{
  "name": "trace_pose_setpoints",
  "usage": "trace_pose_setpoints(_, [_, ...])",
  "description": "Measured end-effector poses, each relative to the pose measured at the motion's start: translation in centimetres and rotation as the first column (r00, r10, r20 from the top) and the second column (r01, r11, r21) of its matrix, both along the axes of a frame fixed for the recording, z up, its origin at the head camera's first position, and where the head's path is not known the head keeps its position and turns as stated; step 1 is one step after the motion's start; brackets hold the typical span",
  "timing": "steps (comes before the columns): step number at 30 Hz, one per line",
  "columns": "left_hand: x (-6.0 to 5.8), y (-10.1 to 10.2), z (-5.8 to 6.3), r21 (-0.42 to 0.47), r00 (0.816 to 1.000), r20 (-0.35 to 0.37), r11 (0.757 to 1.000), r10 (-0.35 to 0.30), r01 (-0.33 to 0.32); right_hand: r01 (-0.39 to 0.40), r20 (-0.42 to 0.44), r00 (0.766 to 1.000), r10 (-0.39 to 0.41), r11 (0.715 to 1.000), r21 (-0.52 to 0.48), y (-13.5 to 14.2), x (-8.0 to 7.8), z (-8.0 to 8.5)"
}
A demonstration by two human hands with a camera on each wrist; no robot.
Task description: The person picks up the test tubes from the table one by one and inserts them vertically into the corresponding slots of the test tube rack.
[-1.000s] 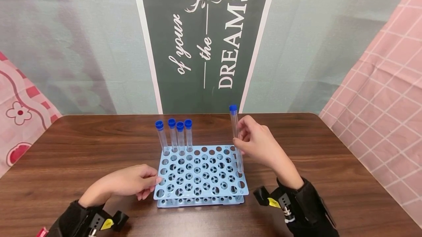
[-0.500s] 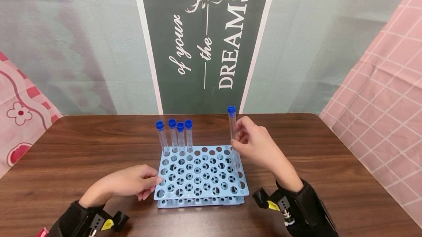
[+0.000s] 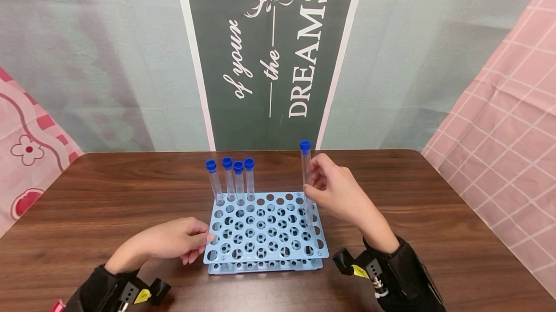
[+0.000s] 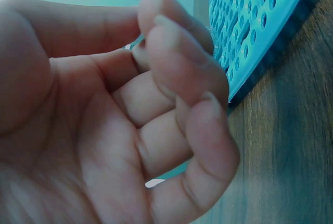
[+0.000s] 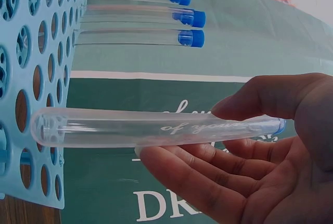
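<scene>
My right hand (image 3: pixel 332 182) pinches a clear test tube (image 5: pixel 125 127) with a blue cap between thumb and fingers. The tube is held nearly upright over the right side of the light blue test tube rack (image 3: pixel 266 252). In the right wrist view its rounded bottom end overlaps the perforated top plate (image 5: pixel 46 67). At the rack's left edge, my left hand (image 3: pixel 175 239) grips the plate with its thumb and curled fingers (image 4: pixel 182 52). Several capped test tubes (image 3: pixel 239 184) stand in holes at the rack's back left corner, leaning slightly.
The rack rests on a dark brown wooden table (image 3: pixel 130 186). Behind it hangs a grey-green cloth (image 3: pixel 143 61) with a printed dark panel (image 3: pixel 260 128). Pink patterned cloths hang at both sides, and each wrist wears a black camera strap (image 3: pixel 401 273).
My right hand has shifted the test tube slightly left and straightened it over the rack. The left hand keeps its place on the rack's edge.
</scene>
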State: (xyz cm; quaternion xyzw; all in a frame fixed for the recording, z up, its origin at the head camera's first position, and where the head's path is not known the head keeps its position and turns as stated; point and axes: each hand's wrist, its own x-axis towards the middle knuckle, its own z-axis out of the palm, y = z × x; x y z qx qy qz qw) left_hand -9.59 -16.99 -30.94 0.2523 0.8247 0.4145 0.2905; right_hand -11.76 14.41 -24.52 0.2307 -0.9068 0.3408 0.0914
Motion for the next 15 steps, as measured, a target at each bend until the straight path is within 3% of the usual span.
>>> trace_pose_setpoints(15, [0.07,0.08,0.08,-0.006,1.000,-0.009,1.000,0.006,-0.007,-0.028,0.010,1.000,0.028,0.999,-0.023,-0.28,-0.03,-0.05])
